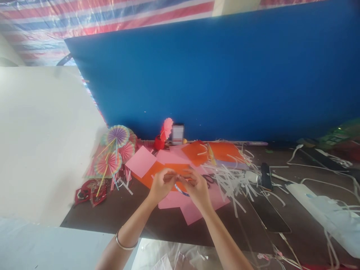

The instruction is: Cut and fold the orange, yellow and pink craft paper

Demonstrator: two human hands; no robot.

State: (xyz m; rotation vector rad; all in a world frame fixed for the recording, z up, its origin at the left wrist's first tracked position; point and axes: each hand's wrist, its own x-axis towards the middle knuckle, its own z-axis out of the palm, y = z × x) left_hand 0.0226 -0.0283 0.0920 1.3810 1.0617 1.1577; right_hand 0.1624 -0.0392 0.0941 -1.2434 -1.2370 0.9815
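My left hand [161, 184] and my right hand [197, 188] meet over the middle of the table, thumbs and fingertips pinched close together. Between them hangs a thin curved blue-and-white strip [182, 191], its upper ends hidden by my fingers. Beneath lie orange paper [146, 179] and pink sheets [191, 216], overlapping each other. Dark scissor handles [209, 179] show just right of my right hand. A pink square sheet [141, 161] rests to the left of my left hand.
Folded paper fans [117, 135] stand at the left above a red ornament [91, 193]. White paper strips [233, 180] are heaped at the right, near a phone [270, 213], a white power strip [317, 210] and cables. A blue panel [202, 75] closes off the back.
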